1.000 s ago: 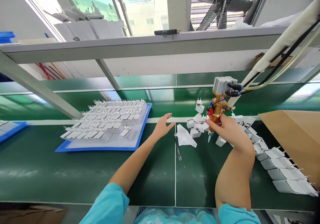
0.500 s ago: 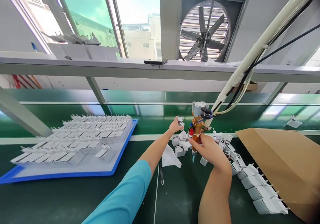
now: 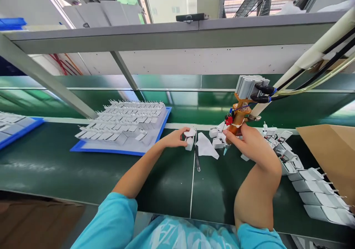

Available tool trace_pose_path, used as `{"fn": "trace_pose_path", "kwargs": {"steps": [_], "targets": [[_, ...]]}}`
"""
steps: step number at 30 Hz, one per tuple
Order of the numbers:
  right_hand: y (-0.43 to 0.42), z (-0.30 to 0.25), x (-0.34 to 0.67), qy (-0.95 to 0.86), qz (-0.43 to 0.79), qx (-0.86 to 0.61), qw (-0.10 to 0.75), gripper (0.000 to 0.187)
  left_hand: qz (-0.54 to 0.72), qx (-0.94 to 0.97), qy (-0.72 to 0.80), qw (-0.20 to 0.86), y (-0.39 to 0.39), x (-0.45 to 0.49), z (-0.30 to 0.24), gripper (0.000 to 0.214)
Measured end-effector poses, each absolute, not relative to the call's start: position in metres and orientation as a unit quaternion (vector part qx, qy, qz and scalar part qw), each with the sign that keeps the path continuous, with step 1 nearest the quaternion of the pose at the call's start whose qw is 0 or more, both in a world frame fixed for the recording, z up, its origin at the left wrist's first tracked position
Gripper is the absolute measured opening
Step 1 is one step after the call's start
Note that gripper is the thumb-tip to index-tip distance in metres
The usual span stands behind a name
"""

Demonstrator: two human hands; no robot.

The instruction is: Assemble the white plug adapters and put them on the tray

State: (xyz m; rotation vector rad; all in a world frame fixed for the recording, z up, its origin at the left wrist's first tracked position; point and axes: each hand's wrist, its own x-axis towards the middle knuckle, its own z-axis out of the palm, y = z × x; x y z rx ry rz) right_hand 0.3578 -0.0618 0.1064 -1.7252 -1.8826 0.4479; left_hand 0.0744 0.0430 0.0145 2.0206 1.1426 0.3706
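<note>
My left hand (image 3: 174,138) rests on the green belt with its fingers closed round a small white charger plug (image 3: 190,137). My right hand (image 3: 248,140) grips an orange dispensing tool (image 3: 237,120) held upright, tip down near the belt. Hoses and cables run from the tool's grey head (image 3: 249,86) up to the right. A heap of white charger plugs (image 3: 217,137) lies between the two hands. A folded white paper (image 3: 206,149) and thin metal tweezers (image 3: 197,162) lie on the belt just right of my left hand.
A blue tray (image 3: 122,151) of white charger parts in rows sits to the left; another tray's corner (image 3: 16,125) is at the far left. A row of white chargers (image 3: 313,184) trails along the right beside a brown cardboard box (image 3: 332,145). A metal frame crosses overhead.
My left hand reached out to the plug heap, took a white plug and drew it back to the belt near the tweezers. The right hand keeps hold of the tool. The camera tipped up, then down again.
</note>
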Motion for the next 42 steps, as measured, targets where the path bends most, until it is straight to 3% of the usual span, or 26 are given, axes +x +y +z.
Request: {"fn": "trace_pose_path", "kwargs": {"steps": [5,10,17,21,26,28,30,42], "targets": [[-0.058,0.106,0.341,-0.700,0.160,-0.624,0.306,0.036,0.089,0.798,0.371,0.466,0.002,0.042,-0.004,0.065],[-0.055,0.107,0.317,-0.687,0.210,-0.597,0.358,0.030,0.157,0.772,0.334,0.517,-0.017,0.049,-0.027,0.075],[-0.040,0.086,0.265,-0.554,0.357,-0.451,0.602,0.025,0.280,0.697,0.397,0.527,-0.022,0.061,-0.051,0.051],[-0.040,0.076,0.244,-0.491,0.374,-0.399,0.678,0.025,0.227,0.780,0.381,0.442,-0.023,0.052,-0.040,0.040],[-0.053,0.078,0.233,-0.491,0.332,-0.411,0.692,0.027,0.136,0.860,0.389,0.302,-0.034,0.057,-0.036,0.048],[-0.058,0.081,0.229,-0.500,0.323,-0.423,0.683,0.030,0.124,0.857,0.417,0.276,-0.039,0.063,-0.041,0.037],[-0.062,0.084,0.226,-0.508,0.317,-0.426,0.679,0.031,0.131,0.836,0.448,0.288,-0.043,0.068,-0.043,0.028],[-0.071,0.091,0.219,-0.524,0.314,-0.432,0.663,0.031,0.282,0.788,0.413,0.359,-0.062,0.069,-0.014,0.039]]}}
